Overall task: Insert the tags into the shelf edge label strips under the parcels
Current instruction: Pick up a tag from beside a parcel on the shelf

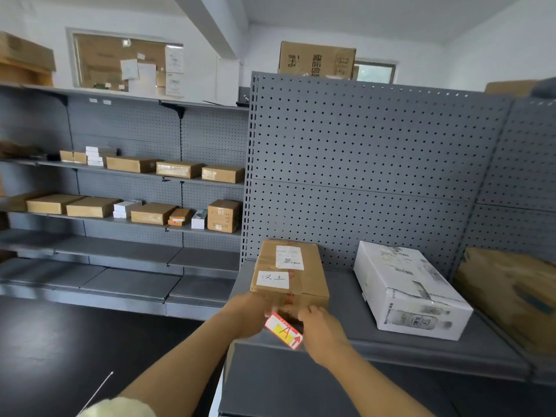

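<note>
Slanting tag [284,331], long axis upper-left to lower-right, ends gripped by left hand [249,314] and right hand [320,328].

grey pegboard panel [376,152] stands at the back. big brown carton [317,60] with printed characters sits on top of it. left wall shelving [126,254] carries rows of small brown and white boxes [179,169]. framed noticeboard [99,64] with papers above. white ceiling beam [210,22]. dark floor [60,341].

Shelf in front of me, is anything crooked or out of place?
The red and yellow tag lies slanted against the shelf edge, not level with it. The white box also sits skewed to the shelf front.
</note>
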{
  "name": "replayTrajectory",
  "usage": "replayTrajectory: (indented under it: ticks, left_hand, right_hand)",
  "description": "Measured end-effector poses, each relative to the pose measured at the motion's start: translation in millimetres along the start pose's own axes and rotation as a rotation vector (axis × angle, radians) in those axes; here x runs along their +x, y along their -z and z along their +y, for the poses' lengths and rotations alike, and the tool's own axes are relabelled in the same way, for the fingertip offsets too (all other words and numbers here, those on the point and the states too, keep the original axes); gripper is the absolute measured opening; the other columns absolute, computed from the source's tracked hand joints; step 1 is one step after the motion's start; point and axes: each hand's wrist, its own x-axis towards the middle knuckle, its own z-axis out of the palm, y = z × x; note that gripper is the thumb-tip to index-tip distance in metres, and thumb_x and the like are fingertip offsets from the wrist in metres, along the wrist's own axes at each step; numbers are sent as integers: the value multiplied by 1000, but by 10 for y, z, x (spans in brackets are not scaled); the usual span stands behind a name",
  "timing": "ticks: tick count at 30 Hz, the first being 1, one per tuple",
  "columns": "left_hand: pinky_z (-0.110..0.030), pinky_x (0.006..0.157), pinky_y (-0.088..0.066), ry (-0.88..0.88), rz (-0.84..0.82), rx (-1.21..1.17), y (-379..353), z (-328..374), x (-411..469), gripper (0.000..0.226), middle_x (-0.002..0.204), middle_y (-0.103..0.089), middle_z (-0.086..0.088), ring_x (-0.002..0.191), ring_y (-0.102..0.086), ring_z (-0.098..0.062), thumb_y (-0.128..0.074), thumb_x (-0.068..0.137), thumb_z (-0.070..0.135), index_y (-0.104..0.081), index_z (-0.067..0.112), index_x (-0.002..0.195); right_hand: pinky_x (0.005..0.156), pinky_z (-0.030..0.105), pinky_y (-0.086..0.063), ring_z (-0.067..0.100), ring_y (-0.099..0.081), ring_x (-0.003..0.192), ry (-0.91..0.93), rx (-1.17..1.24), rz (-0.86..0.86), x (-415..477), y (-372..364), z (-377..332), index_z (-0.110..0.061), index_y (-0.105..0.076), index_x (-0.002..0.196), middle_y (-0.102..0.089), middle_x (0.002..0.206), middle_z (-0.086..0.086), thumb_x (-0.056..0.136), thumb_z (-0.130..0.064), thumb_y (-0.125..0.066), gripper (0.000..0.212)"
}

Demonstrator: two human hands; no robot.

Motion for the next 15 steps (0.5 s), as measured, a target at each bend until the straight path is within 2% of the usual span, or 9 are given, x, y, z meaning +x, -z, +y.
replayTrajectory:
  ticks: [3, 5, 9, 12, 15]
  left_hand:
    - [-33, 91, -54, -55, -11, -17, 55, 188, 64, 31, 117, -63, -5, 99, -62, -20, -42, 95, 5, -61, 16, 117]
    - [-34, 92, -51, -115, -40, 2, 53, 342, 132, 31, 117, -64, -8, 104, -61, -24, -42, 94, 6, -63, 13, 116]
    - [-34, 92, -48, -221, -78, 45, 3, 723, 311, 27, 119, -65, -8, 108, -60, -28, -46, 93, 13, -65, 14, 113]
    - [-35, 95, -45, -302, -91, 89, 14, 1155, 427, 28, 124, -61, -1, 114, -58, -25, -43, 95, 18, -62, 18, 116]
    - [-36, 94, -47, -385, -156, 93, -49, 1646, 567, 31, 125, -61, -5, 107, -59, -24, -44, 94, 14, -60, 17, 120]
  right_hand:
    - [86, 39, -47, 30, -55, 109, 24, -56, -30, -73, 46, 103, -11, -52, 120, -57, 123, 13, 91, -1, -48, 32]
    - [87, 39, -46, 32, -53, 110, 16, -67, -39, -133, 61, 190, -7, -55, 117, -57, 123, 15, 91, -1, -46, 28]
    - [86, 39, -44, 35, -52, 111, -34, -95, -40, -332, 100, 454, -3, -54, 117, -56, 122, 18, 86, 2, -50, 31]
    - [88, 41, -44, 36, -51, 112, -87, -127, -36, -582, 195, 752, -1, -54, 117, -55, 122, 20, 87, 0, -52, 30]
    - [91, 43, -42, 37, -50, 114, -159, -163, -27, -872, 309, 1163, -3, -49, 122, -53, 124, 21, 89, -6, -55, 34]
